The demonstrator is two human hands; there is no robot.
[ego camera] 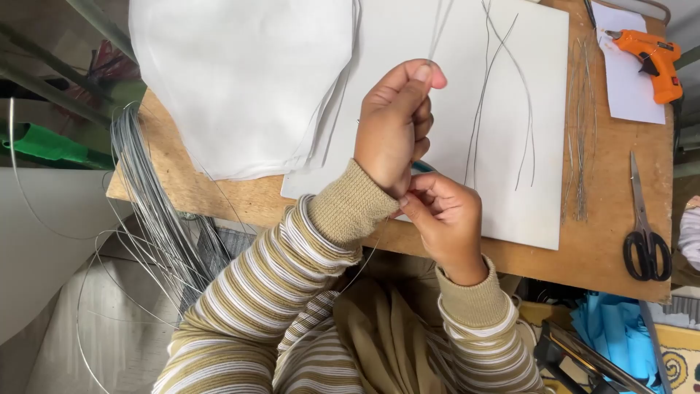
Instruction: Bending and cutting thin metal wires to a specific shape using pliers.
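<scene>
Your left hand (394, 124) pinches a thin wire (436, 33) that runs off toward 12 o'clock; your right hand (446, 219), at 5 o'clock of it, has its grip closed on the lower end. Cut wires (503, 95) lie on the white board (539, 182) at 2 o'clock. A wire bundle (149, 197) hangs off the desk (189, 186) at 9 o'clock, so I judge much remains.

- A wooden desk (605, 248) carries everything.
- A white board (452, 146) lies flat at its middle.
- Left of the board: a stack of white fabric (240, 80).
- Right of the board: thin wires (581, 124), black scissors (645, 233), white paper (627, 80) under an orange glue gun (652, 58).
</scene>
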